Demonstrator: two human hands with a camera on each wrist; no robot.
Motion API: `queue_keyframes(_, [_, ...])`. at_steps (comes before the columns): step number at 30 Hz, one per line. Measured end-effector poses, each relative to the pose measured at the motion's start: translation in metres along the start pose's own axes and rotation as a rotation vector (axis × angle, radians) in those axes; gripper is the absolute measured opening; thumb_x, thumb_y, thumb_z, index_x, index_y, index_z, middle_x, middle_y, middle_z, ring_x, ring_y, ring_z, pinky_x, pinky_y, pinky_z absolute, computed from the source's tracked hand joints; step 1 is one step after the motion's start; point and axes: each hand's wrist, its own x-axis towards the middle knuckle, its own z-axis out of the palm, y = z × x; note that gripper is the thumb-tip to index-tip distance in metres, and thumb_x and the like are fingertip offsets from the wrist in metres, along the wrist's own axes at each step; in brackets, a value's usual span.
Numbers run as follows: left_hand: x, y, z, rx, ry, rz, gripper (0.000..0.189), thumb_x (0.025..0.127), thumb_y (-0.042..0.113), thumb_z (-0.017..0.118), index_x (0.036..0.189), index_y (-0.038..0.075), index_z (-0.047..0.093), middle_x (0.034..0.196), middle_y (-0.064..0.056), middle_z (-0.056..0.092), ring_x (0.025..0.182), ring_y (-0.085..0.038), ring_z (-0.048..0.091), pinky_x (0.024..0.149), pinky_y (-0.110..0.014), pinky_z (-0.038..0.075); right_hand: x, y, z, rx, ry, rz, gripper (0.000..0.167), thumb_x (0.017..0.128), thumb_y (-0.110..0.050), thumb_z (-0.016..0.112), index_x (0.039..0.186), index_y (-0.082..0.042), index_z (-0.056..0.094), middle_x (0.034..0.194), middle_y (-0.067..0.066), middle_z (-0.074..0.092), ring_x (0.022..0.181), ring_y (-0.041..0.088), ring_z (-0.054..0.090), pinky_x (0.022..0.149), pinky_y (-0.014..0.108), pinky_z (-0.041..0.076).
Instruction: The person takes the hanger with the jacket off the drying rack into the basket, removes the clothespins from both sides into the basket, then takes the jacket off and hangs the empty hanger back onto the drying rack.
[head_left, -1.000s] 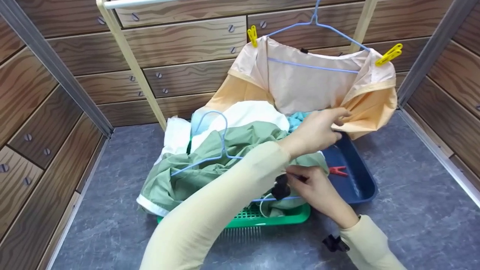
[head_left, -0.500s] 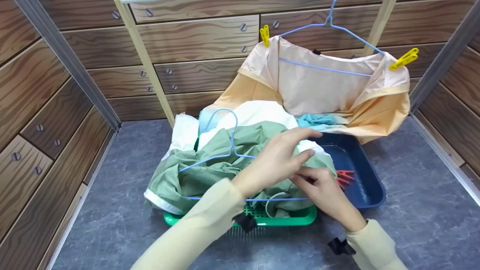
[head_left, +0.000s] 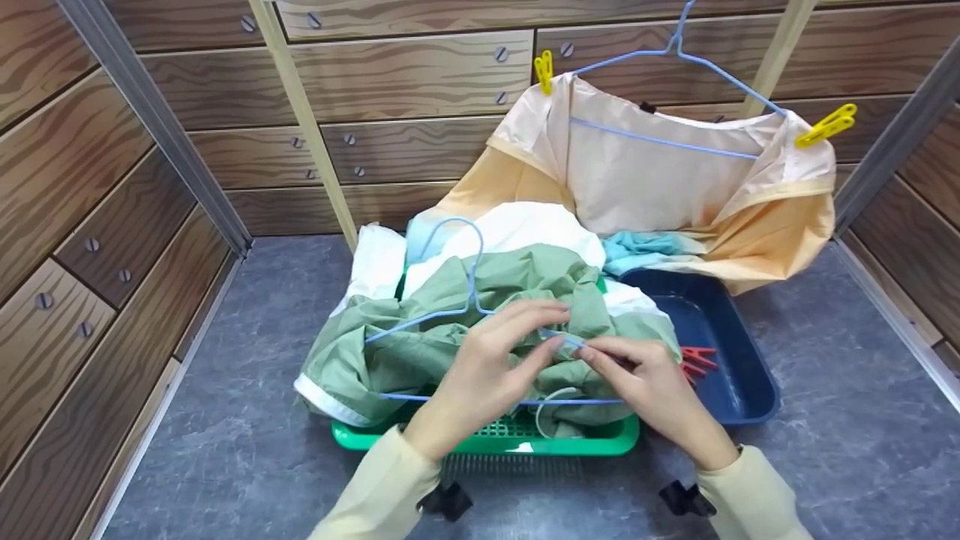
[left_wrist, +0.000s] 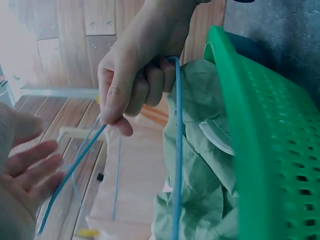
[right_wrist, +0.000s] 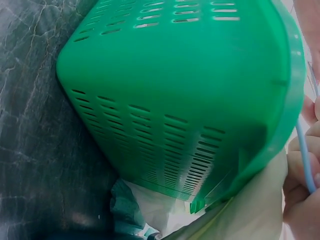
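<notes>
Blue clothes hanger [head_left: 472, 289] is positioned over the green garment [head_left: 517, 271], heaped on the perforated green basket [head_left: 525, 448]. Right hand [head_left: 660, 386] pinches the hanger's right end; left hand [head_left: 480, 371], thumb and fingers apart, is beside it.

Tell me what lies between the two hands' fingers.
In the head view, a short stretch of blue clothes hanger lies between the left hand and right hand, with green garment behind it.

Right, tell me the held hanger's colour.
The held hanger is light blue, clearest in the head view.
</notes>
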Motion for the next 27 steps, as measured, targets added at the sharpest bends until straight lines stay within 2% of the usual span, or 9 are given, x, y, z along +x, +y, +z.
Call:
queue_keyframes(2, [-0.008, 0.000, -0.006, -0.010, 0.100, 0.039, 0.020, 0.096, 0.007, 0.064, 0.116, 0.006, 0.068, 0.120, -0.004, 0.066, 0.115, -0.015, 0.059, 0.096, -0.031, 0.047, -0.001, 0.006, 0.000, 0.002, 0.006, 0.006, 0.015, 0.093, 0.002, 0.065, 0.096, -0.007, 0.076, 0.071, 0.008, 0.063, 0.060, 0.010, 0.047, 0.054, 0.023, 0.040])
queue_keyframes(5, [-0.020, -0.006, -0.021, 0.041, 0.264, 0.084, 0.019, 0.091, -0.001, 0.067, 0.110, 0.002, 0.068, 0.109, -0.007, 0.069, 0.101, -0.019, 0.065, 0.088, -0.032, 0.051, -0.002, 0.015, 0.001, 0.000, 0.019, 0.015, 0.013, 0.091, 0.001, 0.067, 0.094, -0.008, 0.076, 0.068, 0.008, 0.060, 0.059, 0.009, 0.045, 0.051, 0.024, 0.037])
queue_keyframes(8, [-0.036, -0.014, -0.041, 0.111, 0.417, 0.072, 0.018, 0.089, -0.003, 0.066, 0.106, 0.000, 0.068, 0.101, -0.008, 0.070, 0.091, -0.021, 0.065, 0.083, -0.032, 0.052, -0.003, 0.016, 0.001, -0.006, 0.031, -0.004, 0.012, 0.090, 0.002, 0.068, 0.094, -0.007, 0.076, 0.069, 0.007, 0.061, 0.059, 0.010, 0.045, 0.051, 0.025, 0.037])
queue_keyframes(11, [-0.049, -0.020, -0.066, 0.173, 0.504, 0.024, 0.018, 0.089, -0.003, 0.063, 0.106, -0.002, 0.068, 0.103, -0.010, 0.069, 0.095, -0.024, 0.064, 0.088, -0.035, 0.050, -0.003, 0.009, 0.001, 0.000, 0.039, -0.018, 0.013, 0.090, 0.004, 0.068, 0.094, -0.005, 0.076, 0.071, 0.007, 0.062, 0.059, 0.011, 0.045, 0.052, 0.025, 0.037])
queue_keyframes(14, [-0.058, -0.019, -0.089, 0.223, 0.485, -0.067, 0.023, 0.086, -0.010, 0.063, 0.108, -0.004, 0.067, 0.110, -0.012, 0.067, 0.107, -0.026, 0.061, 0.098, -0.038, 0.044, -0.002, 0.000, 0.000, 0.005, 0.043, -0.026, 0.013, 0.089, 0.005, 0.067, 0.094, -0.004, 0.076, 0.071, 0.008, 0.063, 0.059, 0.010, 0.044, 0.052, 0.024, 0.037])
queue_keyframes(19, [-0.077, -0.018, -0.118, 0.237, 0.338, -0.257, 0.033, 0.083, -0.015, 0.067, 0.114, -0.003, 0.066, 0.117, -0.014, 0.064, 0.115, -0.025, 0.057, 0.103, -0.030, 0.039, -0.001, -0.006, -0.002, 0.009, 0.034, -0.014, 0.013, 0.091, 0.005, 0.066, 0.095, -0.003, 0.075, 0.070, 0.009, 0.062, 0.059, 0.008, 0.041, 0.052, 0.024, 0.035])
queue_keyframes(24, [-0.103, -0.036, -0.137, 0.161, 0.235, -0.400, 0.033, 0.089, -0.005, 0.069, 0.121, 0.003, 0.066, 0.118, -0.007, 0.066, 0.111, -0.021, 0.058, 0.098, -0.026, 0.040, 0.000, -0.006, -0.001, -0.001, 0.051, -0.038, 0.015, 0.089, 0.007, 0.066, 0.095, -0.004, 0.076, 0.079, 0.008, 0.069, 0.062, 0.009, 0.047, 0.055, 0.022, 0.038])
queue_keyframes(27, [-0.113, -0.041, -0.141, 0.161, 0.189, -0.472, 0.035, 0.090, 0.005, 0.071, 0.124, 0.011, 0.066, 0.121, 0.000, 0.065, 0.112, -0.016, 0.058, 0.095, -0.025, 0.041, 0.001, -0.006, -0.001, -0.009, 0.059, -0.048, 0.015, 0.089, 0.008, 0.067, 0.095, -0.003, 0.076, 0.083, 0.008, 0.071, 0.065, 0.010, 0.052, 0.058, 0.021, 0.040])
